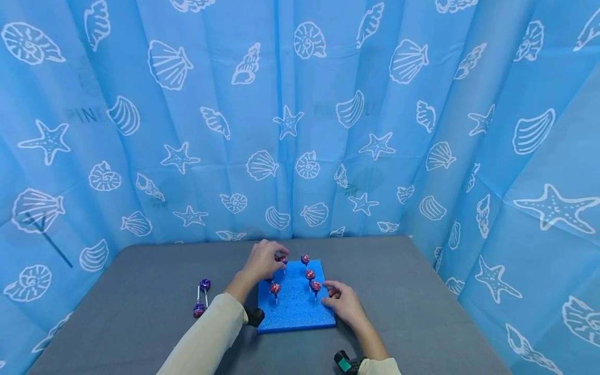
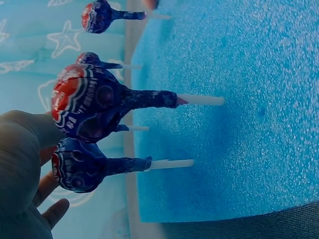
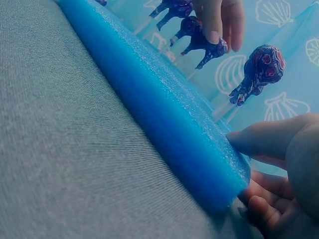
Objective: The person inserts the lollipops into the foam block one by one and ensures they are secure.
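A blue foam board (image 1: pixel 295 316) lies on the table with several wrapped lollipops standing in it on white sticks. At its back left, my left hand (image 1: pixel 262 259) has its thumb and forefinger round the head of a lollipop (image 1: pixel 283 259). In the left wrist view a nearer red and blue lollipop (image 2: pixel 84 102) hides those fingertips. My right hand (image 1: pixel 344 302) holds the board's right edge, the thumb (image 3: pixel 244 142) on top and the other fingers curled against the side. Close to that thumb stands another lollipop (image 1: pixel 315 287).
Two loose lollipops, one with a purple head (image 1: pixel 204 284) and one turned the opposite way (image 1: pixel 199 311), lie left of the board. A grey cloth covers the table (image 1: pixel 398 312). Behind it hangs a blue curtain (image 1: pixel 323 172) with white shells and starfish.
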`<state>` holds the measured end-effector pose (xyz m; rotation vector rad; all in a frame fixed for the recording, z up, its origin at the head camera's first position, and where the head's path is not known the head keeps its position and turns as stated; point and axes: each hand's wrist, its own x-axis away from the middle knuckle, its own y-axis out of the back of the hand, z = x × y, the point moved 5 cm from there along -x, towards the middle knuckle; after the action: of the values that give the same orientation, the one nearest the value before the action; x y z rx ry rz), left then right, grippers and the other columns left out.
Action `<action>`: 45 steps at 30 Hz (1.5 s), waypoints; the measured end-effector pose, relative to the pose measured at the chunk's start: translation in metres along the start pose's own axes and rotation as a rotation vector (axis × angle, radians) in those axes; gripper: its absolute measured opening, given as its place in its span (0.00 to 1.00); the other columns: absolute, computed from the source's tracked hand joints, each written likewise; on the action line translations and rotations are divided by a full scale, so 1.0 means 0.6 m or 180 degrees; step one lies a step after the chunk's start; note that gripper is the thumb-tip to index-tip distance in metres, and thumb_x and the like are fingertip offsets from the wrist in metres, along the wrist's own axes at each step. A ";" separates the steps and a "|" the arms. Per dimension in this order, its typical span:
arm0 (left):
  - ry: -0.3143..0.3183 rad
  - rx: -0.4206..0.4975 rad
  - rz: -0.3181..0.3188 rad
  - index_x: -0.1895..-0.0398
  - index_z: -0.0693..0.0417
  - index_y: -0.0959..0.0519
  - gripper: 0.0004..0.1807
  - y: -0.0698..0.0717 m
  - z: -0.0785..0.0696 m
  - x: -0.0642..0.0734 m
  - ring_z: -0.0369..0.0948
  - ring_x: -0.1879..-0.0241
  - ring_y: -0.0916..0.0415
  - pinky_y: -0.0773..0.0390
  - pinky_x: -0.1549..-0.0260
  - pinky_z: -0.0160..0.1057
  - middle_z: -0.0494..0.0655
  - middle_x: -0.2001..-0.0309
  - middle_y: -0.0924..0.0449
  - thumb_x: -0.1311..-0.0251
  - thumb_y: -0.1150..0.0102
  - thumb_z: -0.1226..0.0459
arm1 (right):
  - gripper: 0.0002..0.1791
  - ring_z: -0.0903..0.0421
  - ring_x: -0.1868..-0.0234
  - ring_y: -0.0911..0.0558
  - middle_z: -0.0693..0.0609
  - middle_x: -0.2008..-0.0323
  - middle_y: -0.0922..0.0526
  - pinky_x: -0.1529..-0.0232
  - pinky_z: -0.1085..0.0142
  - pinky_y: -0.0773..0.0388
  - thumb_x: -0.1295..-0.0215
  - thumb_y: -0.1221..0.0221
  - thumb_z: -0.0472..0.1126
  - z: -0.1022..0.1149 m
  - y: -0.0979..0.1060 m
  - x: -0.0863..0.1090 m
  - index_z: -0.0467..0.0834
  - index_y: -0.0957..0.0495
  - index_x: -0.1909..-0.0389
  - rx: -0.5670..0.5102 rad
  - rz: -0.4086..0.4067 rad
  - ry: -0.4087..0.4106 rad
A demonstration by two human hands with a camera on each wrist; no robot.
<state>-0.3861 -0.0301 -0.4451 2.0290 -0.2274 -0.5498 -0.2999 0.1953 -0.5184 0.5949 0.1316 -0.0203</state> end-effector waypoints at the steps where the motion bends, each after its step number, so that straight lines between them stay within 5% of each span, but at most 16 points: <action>1: -0.0017 0.0009 -0.0017 0.55 0.43 0.15 0.13 0.002 -0.002 0.001 0.45 0.49 0.30 0.36 0.43 0.53 0.41 0.55 0.20 0.45 0.29 0.60 | 0.20 0.54 0.67 0.27 0.49 0.65 0.24 0.66 0.62 0.27 0.41 0.33 0.34 -0.001 0.000 0.000 0.40 0.21 0.46 0.0005 -0.0002 -0.0003; 11: -0.0097 0.0393 -0.0375 0.56 0.44 0.15 0.12 0.031 -0.006 0.015 0.48 0.46 0.29 0.37 0.41 0.57 0.42 0.51 0.20 0.45 0.29 0.60 | 0.20 0.54 0.67 0.27 0.50 0.66 0.24 0.66 0.62 0.27 0.42 0.33 0.34 -0.002 -0.001 -0.001 0.40 0.21 0.47 0.0049 -0.0051 0.0031; 22: 0.0081 0.1094 -0.0877 0.56 0.47 0.16 0.14 0.064 0.035 0.060 0.48 0.46 0.27 0.29 0.47 0.55 0.44 0.51 0.19 0.47 0.28 0.66 | 0.21 0.55 0.67 0.28 0.50 0.65 0.24 0.66 0.62 0.28 0.41 0.33 0.35 -0.003 -0.002 -0.001 0.39 0.21 0.46 0.0026 -0.0022 0.0025; 28: 0.0034 0.1067 -0.0948 0.55 0.53 0.16 0.15 0.075 0.053 0.092 0.49 0.47 0.26 0.29 0.46 0.55 0.46 0.52 0.18 0.48 0.28 0.67 | 0.21 0.55 0.67 0.28 0.50 0.65 0.24 0.66 0.63 0.28 0.41 0.33 0.35 -0.002 -0.001 -0.002 0.39 0.21 0.46 0.0029 -0.0023 0.0034; 34: 0.0249 0.0990 -0.0881 0.54 0.50 0.17 0.15 0.081 0.072 0.127 0.48 0.46 0.28 0.29 0.46 0.56 0.44 0.51 0.20 0.46 0.28 0.65 | 0.21 0.54 0.66 0.27 0.50 0.64 0.23 0.66 0.62 0.27 0.41 0.33 0.35 0.000 0.000 -0.002 0.39 0.22 0.45 0.0054 -0.0014 0.0002; 45: 0.0315 0.0675 -0.0782 0.55 0.48 0.17 0.16 0.083 0.117 0.192 0.49 0.48 0.27 0.28 0.50 0.57 0.44 0.51 0.20 0.48 0.27 0.65 | 0.21 0.54 0.66 0.27 0.50 0.65 0.23 0.65 0.63 0.28 0.41 0.33 0.35 0.000 -0.002 -0.002 0.39 0.21 0.46 0.0054 -0.0015 -0.0019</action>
<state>-0.3146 -0.1535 -0.4641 2.3013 0.0259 -0.5951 -0.3012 0.1942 -0.5187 0.6114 0.1273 -0.0279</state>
